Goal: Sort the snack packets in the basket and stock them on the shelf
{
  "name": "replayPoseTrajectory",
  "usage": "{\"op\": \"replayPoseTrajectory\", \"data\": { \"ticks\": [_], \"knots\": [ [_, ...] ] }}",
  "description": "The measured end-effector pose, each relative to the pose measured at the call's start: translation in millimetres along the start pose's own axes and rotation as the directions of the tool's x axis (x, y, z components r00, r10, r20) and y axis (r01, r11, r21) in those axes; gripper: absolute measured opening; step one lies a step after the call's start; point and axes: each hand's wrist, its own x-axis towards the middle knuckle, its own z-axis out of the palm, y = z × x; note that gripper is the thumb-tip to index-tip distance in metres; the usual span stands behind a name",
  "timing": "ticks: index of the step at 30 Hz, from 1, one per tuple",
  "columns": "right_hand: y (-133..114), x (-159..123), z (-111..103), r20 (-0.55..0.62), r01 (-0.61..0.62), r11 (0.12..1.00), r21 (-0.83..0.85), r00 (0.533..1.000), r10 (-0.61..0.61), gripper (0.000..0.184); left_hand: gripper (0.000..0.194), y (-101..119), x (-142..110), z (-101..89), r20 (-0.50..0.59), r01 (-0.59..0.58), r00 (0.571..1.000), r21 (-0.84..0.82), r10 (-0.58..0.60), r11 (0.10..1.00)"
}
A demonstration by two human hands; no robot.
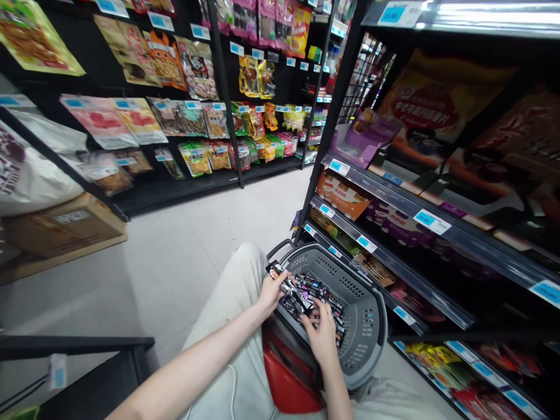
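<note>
One left hand (272, 290), one right hand (322, 328) and one basket (362, 319) in the aisle, the packets (311, 286) inside too jumbled to count. Two gold bags (249, 76) hang together on the far rack (226, 77).

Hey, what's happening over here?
Someone in a shop aisle has both hands at a grey basket. The left hand grips shiny dark packaging; the right hand is at its lower end. More small packets lie inside the basket, beside stocked shelves.
</note>
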Motion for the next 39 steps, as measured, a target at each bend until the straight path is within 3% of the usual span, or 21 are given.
{"op": "replayPoseTrajectory", "data": {
  "ticks": [4, 7, 15, 21, 27, 31, 34, 37, 39],
  "knots": [
    [6.4, 2.4, 12.1, 0.089, -0.198, 0.95, 0.24, 0.979, 0.182, 0.035, 0.03, -3.5, -7.7, 5.2, 0.056, 0.039, 0.998, 0.017, -0.04, 0.999],
    [12.2, 5.1, 12.1, 0.108, -0.254, 0.898, 0.36, 0.967, 0.23, 0.032, 0.03, -3.0, -8.8, 6.2, 0.08, 0.056, 0.995, 0.025, -0.058, 0.998],
    [13.6, 8.2, 2.7, 0.157, -0.305, 0.871, 0.386, 0.952, 0.263, 0.035, 0.035, 0.8, -6.9, 3.4, 0.107, 0.105, 0.988, 0.042, -0.109, 0.994],
    [28.5, 15.6, -7.9, -0.047, -0.251, 0.848, 0.468, 0.95, 0.307, 0.03, 0.043, 4.8, -13.8, 5.9, 0.319, 0.2, 0.925, 0.061, -0.208, 0.978],
    [29.6, 13.5, -9.5, -0.078, -0.221, 0.767, 0.602, 0.94, 0.332, 0.027, 0.041, -5.1, -18.4, 9.5, 0.312, 0.201, 0.925, 0.085, -0.217, 0.976],
    [25.9, 15.0, -17.1, -0.176, -0.174, 0.813, 0.556, 0.931, 0.319, 0.024, 0.039, -10.4, -21.6, 11.7, 0.311, 0.239, 0.919, 0.043, -0.241, 0.97],
    [21.9, 18.4, -27.1, -0.23, -0.128, 0.867, 0.481, 0.936, 0.266, 0.028, 0.036, -9.3, -26.8, 15.6, 0.37, 0.329, 0.883, -0.047, -0.289, 0.943],
    [16.8, 20.7, -39.8, -0.22, -0.11, 0.902, 0.418, 0.951, 0.218, 0.029, 0.036, -8.3, -30.3, 18.1, 0.429, 0.384, 0.848, -0.09, -0.312, 0.919],
    [14.3, 21.0, -49.0, -0.164, -0.12, 0.918, 0.379, 0.967, 0.194, 0.029, 0.037, -10.2, -29.7, 17.1, 0.411, 0.362, 0.856, -0.044, -0.313, 0.931]
  ]
}}
